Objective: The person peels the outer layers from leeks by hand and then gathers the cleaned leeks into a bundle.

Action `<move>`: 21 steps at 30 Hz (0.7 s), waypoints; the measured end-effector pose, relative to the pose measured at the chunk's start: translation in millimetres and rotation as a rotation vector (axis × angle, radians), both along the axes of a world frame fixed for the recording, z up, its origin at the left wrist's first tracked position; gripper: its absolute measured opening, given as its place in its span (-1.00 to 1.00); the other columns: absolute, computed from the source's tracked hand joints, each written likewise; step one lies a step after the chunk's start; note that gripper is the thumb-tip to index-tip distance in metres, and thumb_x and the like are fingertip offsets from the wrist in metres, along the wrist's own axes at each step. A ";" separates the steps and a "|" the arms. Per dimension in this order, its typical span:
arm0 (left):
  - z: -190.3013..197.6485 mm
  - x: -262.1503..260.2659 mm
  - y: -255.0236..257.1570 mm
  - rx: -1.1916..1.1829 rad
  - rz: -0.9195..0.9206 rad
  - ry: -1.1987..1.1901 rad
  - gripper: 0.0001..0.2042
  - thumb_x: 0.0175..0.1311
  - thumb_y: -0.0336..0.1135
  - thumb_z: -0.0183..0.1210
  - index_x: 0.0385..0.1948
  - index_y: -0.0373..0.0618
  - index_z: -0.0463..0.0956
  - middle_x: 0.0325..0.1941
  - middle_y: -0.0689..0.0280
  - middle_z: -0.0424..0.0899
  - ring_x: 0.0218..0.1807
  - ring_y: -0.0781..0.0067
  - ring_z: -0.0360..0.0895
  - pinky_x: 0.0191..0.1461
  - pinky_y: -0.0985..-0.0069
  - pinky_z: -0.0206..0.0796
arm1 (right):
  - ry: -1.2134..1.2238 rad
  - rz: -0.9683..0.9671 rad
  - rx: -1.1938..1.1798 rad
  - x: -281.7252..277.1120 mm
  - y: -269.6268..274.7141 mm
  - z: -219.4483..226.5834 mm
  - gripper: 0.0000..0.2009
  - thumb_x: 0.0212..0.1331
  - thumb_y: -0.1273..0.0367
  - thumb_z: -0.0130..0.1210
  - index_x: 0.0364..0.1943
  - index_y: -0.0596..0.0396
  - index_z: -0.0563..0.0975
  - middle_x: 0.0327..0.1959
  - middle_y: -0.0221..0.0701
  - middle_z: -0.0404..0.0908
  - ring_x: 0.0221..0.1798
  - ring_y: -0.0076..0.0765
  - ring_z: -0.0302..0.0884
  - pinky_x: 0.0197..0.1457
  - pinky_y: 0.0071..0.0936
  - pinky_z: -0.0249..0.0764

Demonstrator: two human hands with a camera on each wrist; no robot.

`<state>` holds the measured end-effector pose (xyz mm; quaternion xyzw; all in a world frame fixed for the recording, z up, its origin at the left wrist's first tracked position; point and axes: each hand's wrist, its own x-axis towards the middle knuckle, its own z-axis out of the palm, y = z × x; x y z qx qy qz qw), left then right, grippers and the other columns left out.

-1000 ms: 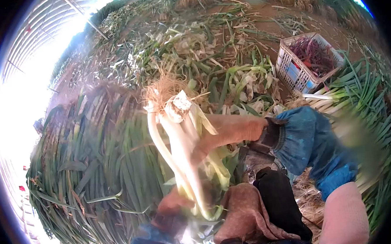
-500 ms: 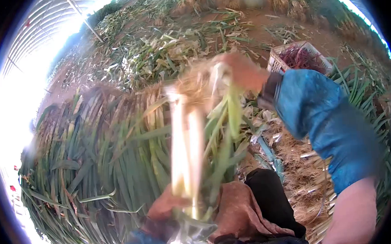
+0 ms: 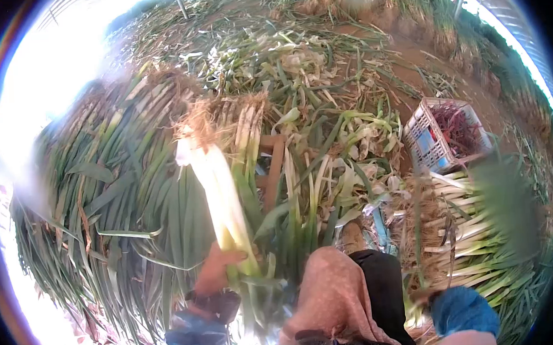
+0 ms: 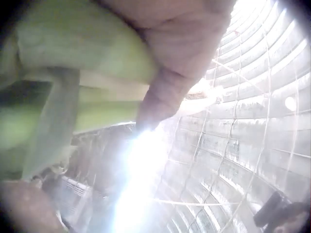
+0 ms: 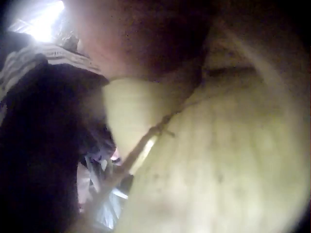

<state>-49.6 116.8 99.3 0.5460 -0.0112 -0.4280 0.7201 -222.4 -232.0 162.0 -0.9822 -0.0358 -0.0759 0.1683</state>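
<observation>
Leeks with white stalks (image 3: 218,190) and bushy roots slant up from my left hand (image 3: 216,271), which grips them round their greener part. The left wrist view has that hand's fingers (image 4: 170,63) bent over the pale green stalks (image 4: 82,43). Low on the right in the head view, my right hand (image 3: 421,298) is small and blurred beside the root side of the laid-out leeks (image 3: 465,244). Up close in the right wrist view, its fingers (image 5: 141,39) lie against a pale stalk (image 5: 218,160), with a thin brown strand across it.
A large heap of leeks (image 3: 116,179) covers the left, with a wooden frame (image 3: 274,179) at its right edge. Trimmed leaves (image 3: 309,63) litter the ground beyond. A white crate (image 3: 428,142) of reddish strands stands at right. My covered knee (image 3: 330,281) is front centre.
My right hand has left the upper part of the held leeks and moved down and right to the laid-out leeks. The left hand still grips its leeks, and the view has shifted.
</observation>
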 end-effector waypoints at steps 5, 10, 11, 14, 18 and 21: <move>11.6 -14.5 -25.8 0.115 -0.012 -0.040 -0.61 -0.03 -0.46 0.10 -0.10 -0.26 0.25 -0.17 0.07 0.46 -0.13 0.16 0.50 -0.01 0.27 0.43 | -0.192 -0.112 -0.101 126.9 -82.7 59.4 -0.55 0.16 0.22 0.06 0.01 0.25 0.28 -0.41 -0.36 0.50 -0.48 -0.51 0.48 -0.52 -0.61 0.39; -25.1 -13.1 -32.1 0.164 -0.316 -0.851 -0.73 -0.02 -0.42 0.13 -0.24 -0.29 0.40 -0.28 0.20 0.50 -0.23 0.33 0.51 -0.13 0.42 0.43 | -0.282 -0.249 0.080 250.3 -103.4 132.9 -0.50 0.18 0.19 0.04 0.06 0.26 0.23 -0.45 -0.38 0.49 -0.54 -0.55 0.47 -0.59 -0.64 0.37; -10.1 -22.4 -47.7 0.163 -0.222 -0.556 -0.74 -0.02 -0.41 0.12 -0.26 -0.29 0.43 -0.30 0.22 0.51 -0.24 0.36 0.51 -0.16 0.45 0.42 | -0.219 -0.170 0.191 251.3 -68.7 135.6 -0.50 0.18 0.19 0.03 0.07 0.26 0.22 -0.46 -0.39 0.49 -0.55 -0.56 0.46 -0.61 -0.65 0.37; 13.0 -30.4 -73.4 0.218 -0.165 -0.212 -0.77 0.00 -0.40 0.11 -0.28 -0.26 0.46 -0.37 0.26 0.53 -0.27 0.41 0.52 -0.21 0.50 0.40 | -0.195 0.050 0.096 220.0 40.6 84.0 -0.49 0.08 0.09 0.13 -0.14 0.30 0.34 -0.58 -0.40 0.41 -0.58 -0.48 0.38 -0.45 -0.49 0.48; 6.4 -35.3 -70.8 0.242 -0.260 -0.109 -0.79 0.02 -0.40 0.08 -0.29 -0.27 0.47 -0.34 0.24 0.53 -0.27 0.40 0.52 -0.21 0.51 0.40 | -0.125 0.228 -0.392 205.4 57.7 35.8 -0.78 0.01 0.27 0.10 -0.42 0.10 0.39 -0.61 -0.33 0.46 -0.54 -0.26 0.51 -0.48 -0.32 0.47; 16.3 -40.5 -71.3 0.125 -0.168 -0.198 -0.75 0.01 -0.37 0.17 -0.27 -0.31 0.51 -0.40 0.31 0.57 -0.43 0.53 0.49 -0.42 0.58 0.34 | -0.299 0.231 -0.522 218.4 23.4 27.5 -0.90 0.05 0.39 -0.02 -0.53 0.08 0.39 -0.73 -0.34 0.44 -0.64 -0.24 0.49 -0.61 -0.30 0.40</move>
